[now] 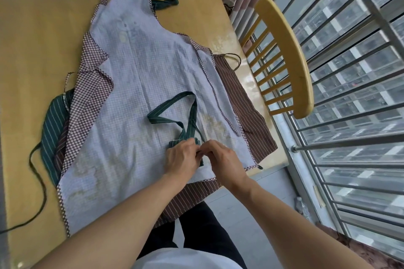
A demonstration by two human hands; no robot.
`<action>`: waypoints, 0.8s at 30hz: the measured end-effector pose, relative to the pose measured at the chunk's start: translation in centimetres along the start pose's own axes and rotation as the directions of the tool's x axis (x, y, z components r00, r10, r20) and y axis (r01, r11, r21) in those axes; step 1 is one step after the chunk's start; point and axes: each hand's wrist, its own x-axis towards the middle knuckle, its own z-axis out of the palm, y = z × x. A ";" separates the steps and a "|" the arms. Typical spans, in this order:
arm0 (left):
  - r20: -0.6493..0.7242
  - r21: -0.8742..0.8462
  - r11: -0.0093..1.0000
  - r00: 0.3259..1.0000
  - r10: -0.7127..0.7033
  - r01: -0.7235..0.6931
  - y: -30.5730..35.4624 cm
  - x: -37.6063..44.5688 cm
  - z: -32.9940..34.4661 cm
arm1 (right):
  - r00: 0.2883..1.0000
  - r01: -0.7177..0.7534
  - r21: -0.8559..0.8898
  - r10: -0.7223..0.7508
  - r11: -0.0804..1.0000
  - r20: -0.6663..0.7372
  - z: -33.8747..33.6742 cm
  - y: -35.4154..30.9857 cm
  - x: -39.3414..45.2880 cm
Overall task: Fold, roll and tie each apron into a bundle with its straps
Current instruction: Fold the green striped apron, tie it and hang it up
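Observation:
A small rolled bundle of green striped apron [175,143] rests on a pale checked apron [140,85] spread flat over the table. Its green striped strap [172,102] loops out over the pale cloth toward the table's middle. My left hand [182,159] presses on the bundle and pinches the strap. My right hand [223,159] meets it from the right, fingertips closed on the same strap beside the bundle. Most of the bundle is hidden under my hands.
A brown striped apron [247,107] and another green striped apron [52,124] lie under the pale one, with thin dark ties [37,181] trailing left. The wooden table [39,50] ends near my waist. A wooden chair [288,57] and window bars stand on the right.

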 end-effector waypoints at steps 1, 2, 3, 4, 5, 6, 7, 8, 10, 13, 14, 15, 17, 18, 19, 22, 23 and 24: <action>-0.019 -0.031 0.999 1.000 -0.008 0.007 -0.2 -0.1 0.2 | 0.997 -0.053 0.060 0.056 0.997 -0.052 -0.2 0.1 -0.2; -0.029 -0.065 0.998 0.999 -0.020 0.018 -0.3 -0.2 0.3 | 0.988 -0.109 0.104 0.119 0.989 -0.095 -0.5 0.3 -0.3; -0.029 -0.102 0.994 0.999 -0.039 0.036 -0.6 -0.3 0.3 | 0.981 -0.158 0.121 0.170 0.980 -0.097 -0.8 0.5 -0.2; -0.011 -0.136 0.989 0.998 -0.065 0.063 -0.8 -0.3 0.3 | 0.979 -0.193 0.095 0.198 0.977 -0.042 -0.8 0.7 0.0; 0.026 -0.166 0.982 0.996 -0.090 0.093 -1.1 -0.3 0.1 | 0.977 -0.207 0.039 0.205 0.978 0.053 -0.7 1.0 0.3; 0.070 -0.188 0.974 0.991 -0.112 0.124 -1.2 -0.2 -0.2 | 0.971 -0.188 -0.044 0.193 0.981 0.145 -0.4 1.3 0.6; 0.111 -0.211 0.966 0.985 -0.129 0.150 -1.4 -0.1 -0.6 | 0.963 -0.154 -0.128 0.178 0.980 0.203 -0.1 1.2 1.0; 0.151 -0.244 0.953 0.978 -0.145 0.179 -1.7 0.1 -0.9 | 0.959 -0.133 -0.186 0.173 0.974 0.223 0.3 1.3 1.2; 0.216 -0.320 0.917 0.961 -0.173 0.237 -2.1 0.5 -1.6 | 0.964 -0.161 -0.208 0.199 0.965 0.179 0.3 1.0 1.4; 0.260 -0.355 0.895 0.948 -0.184 0.271 -2.1 0.9 -2.1 | 0.949 -0.257 -0.137 0.277 0.957 0.150 -0.5 0.8 1.4; 0.267 -0.342 0.898 0.945 -0.190 0.277 -1.9 0.9 -2.2 | 0.937 -0.294 -0.098 0.307 0.951 0.164 -0.9 0.8 1.3; 0.270 -0.329 0.902 0.943 -0.194 0.280 -1.7 0.8 -2.2 | 0.927 -0.319 -0.080 0.329 0.944 0.179 -1.4 0.7 1.2; 0.264 -0.310 0.911 0.946 -0.190 0.270 -1.5 0.7 -2.3 | 0.916 -0.339 -0.061 0.344 0.939 0.208 -2.4 0.4 1.1; 0.261 -0.304 0.914 0.946 -0.191 0.268 -1.5 0.6 -2.3 | 0.904 -0.370 -0.019 0.365 0.929 0.223 -2.7 0.3 1.2; 0.259 -0.303 0.915 0.947 -0.188 0.264 -1.5 0.5 -2.4 | 0.888 -0.415 0.047 0.394 0.908 0.238 -3.0 0.1 1.2; 0.236 -0.292 0.926 0.957 -0.171 0.238 -1.5 0.3 -2.5 | 0.816 -0.578 0.368 0.506 0.728 0.279 -3.0 -0.7 1.4; 0.218 -0.285 0.933 0.963 -0.161 0.221 -1.6 0.3 -2.4 | 0.791 -0.607 0.463 0.545 0.646 0.278 -2.8 -1.0 1.4; 0.196 -0.281 0.939 0.970 -0.146 0.198 -1.6 0.3 -2.3 | 0.777 -0.614 0.515 0.574 0.598 0.260 -2.6 -1.1 1.3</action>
